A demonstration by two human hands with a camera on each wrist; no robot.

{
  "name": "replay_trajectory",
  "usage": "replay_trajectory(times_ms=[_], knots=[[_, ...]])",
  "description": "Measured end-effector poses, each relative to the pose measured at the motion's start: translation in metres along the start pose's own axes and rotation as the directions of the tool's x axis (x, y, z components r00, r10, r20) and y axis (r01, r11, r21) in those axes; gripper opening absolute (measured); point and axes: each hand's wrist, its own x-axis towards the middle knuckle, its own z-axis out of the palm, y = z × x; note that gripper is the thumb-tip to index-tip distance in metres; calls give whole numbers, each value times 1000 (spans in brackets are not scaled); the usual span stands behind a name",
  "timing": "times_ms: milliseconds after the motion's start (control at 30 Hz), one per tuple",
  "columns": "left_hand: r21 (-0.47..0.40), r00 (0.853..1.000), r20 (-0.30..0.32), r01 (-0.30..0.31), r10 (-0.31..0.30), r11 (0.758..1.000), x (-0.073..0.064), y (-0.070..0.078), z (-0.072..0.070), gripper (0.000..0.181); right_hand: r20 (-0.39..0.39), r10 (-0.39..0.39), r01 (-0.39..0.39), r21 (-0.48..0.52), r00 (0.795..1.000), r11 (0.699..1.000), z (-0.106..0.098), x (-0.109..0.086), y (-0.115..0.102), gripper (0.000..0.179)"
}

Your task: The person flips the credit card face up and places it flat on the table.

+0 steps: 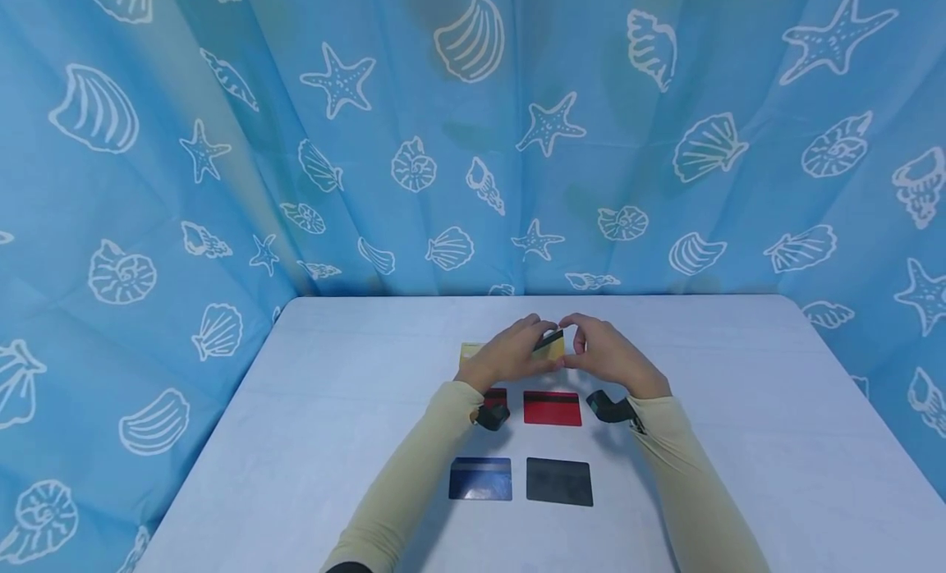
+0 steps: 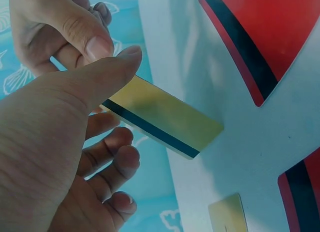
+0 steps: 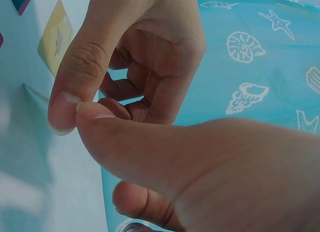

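Over the far middle of the table, my left hand pinches a gold card with a black stripe, its thumb on one end and its other fingers loosely curled. Facing it, my right hand has thumb and index finger at the card's right edge in the head view. Its thumb touches the left thumb in the right wrist view, where the held card is hidden. A second yellow card lies on the table beyond the left hand. Nearer me are a red card and another red card, partly covered by the left wrist in the head view.
A blue card and a dark card lie side by side closer to me. The white table ends at a blue shell-patterned curtain behind and at the sides. A black camera sits on the right wrist.
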Motion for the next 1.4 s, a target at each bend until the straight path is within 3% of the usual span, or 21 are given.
replay_trajectory(times_ms=[600, 1400], knots=[[4, 1000, -5, -28, 28, 1000, -4, 2, -6, 61, 11, 17, -17, 11, 1000, 1000, -3, -3, -6, 75], [-51, 999, -28, -40, 39, 998, -8, -4, -9, 62, 60, 54, -56, 38, 997, 998, 8, 5, 8, 78]])
